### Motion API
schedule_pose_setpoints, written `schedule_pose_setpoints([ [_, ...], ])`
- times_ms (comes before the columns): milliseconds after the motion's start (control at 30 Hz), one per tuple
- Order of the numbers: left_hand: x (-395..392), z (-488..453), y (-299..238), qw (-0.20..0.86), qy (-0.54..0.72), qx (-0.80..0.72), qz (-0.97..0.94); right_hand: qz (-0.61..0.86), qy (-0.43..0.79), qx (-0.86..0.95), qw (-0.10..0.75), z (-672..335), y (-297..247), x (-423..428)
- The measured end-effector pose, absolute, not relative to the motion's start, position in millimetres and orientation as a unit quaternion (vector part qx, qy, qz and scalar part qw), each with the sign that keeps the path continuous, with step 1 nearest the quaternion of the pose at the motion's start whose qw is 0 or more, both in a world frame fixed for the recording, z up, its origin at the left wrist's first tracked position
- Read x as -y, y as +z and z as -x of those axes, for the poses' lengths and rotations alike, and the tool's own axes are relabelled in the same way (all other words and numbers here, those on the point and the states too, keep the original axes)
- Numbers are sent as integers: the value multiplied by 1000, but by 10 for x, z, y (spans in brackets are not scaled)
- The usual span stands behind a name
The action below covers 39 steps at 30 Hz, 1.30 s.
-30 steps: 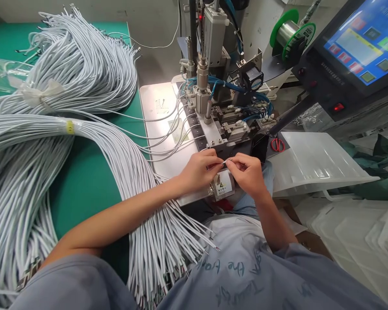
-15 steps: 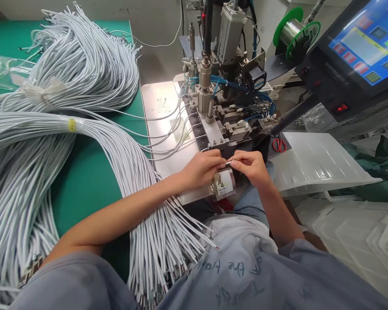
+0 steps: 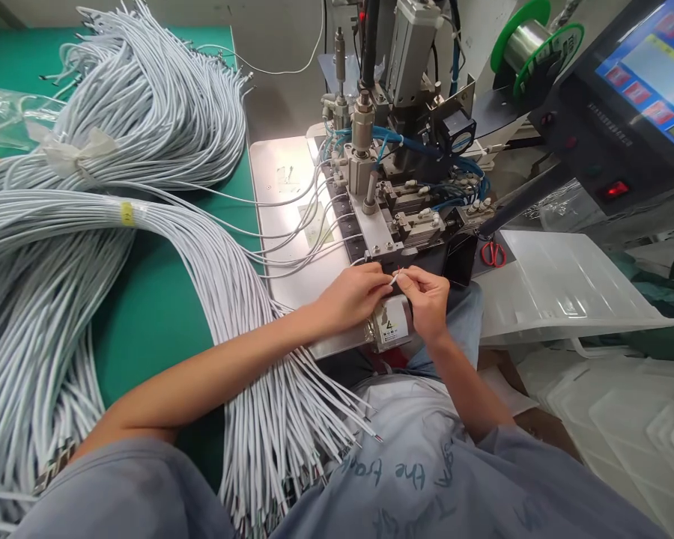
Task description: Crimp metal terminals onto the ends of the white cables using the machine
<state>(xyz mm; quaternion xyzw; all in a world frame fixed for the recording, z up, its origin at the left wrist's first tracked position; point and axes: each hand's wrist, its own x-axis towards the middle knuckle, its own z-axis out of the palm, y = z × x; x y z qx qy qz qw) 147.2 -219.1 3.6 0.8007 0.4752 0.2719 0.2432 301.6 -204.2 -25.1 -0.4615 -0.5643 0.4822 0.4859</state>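
Between my two hands is the end of a white cable, with a bit of red wire showing at its tip. My left hand is closed around the cable's white jacket. Thumb and fingertips of my right hand pinch the thin wires at the end. Both hands sit just in front of a bench machine with metal cylinders and blue air hoses. Below them is a metal box with a white label. Several white cables run from the machine's left side toward a large bundle under my left forearm.
Another tied heap of white cables lies on the green mat. At the right are a solder wire spool, a touch screen, red-handled scissors and a white plastic tray.
My right hand has turned and shifted slightly at the cable end, and red wire now shows there. My left hand keeps its hold. The whole view has shifted slightly.
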Motion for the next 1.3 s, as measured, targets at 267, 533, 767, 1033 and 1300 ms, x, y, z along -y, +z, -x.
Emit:
schedule_pose_setpoints([
  [267, 2110, -1471, -17, 170, 10, -502, -848, 513, 511, 560, 402, -3118, -482, 1876],
  [533, 2119, -1441, -21, 157, 6, -482, -862, 496, 584, 519, 380, -3109, -529, 1857],
  [767, 2119, -1436, -47, 146, -11, -476, -867, 491, 590, 538, 348, -3137, -488, 1788],
  [1033, 2114, -1444, -3, 141, -12, -473, -870, 500, 589, 537, 340, -3157, -455, 1781],
  [1300, 2101, -1438, 57, 145, -23, -478, -866, 506, 620, 523, 293, -3168, -443, 1726],
])
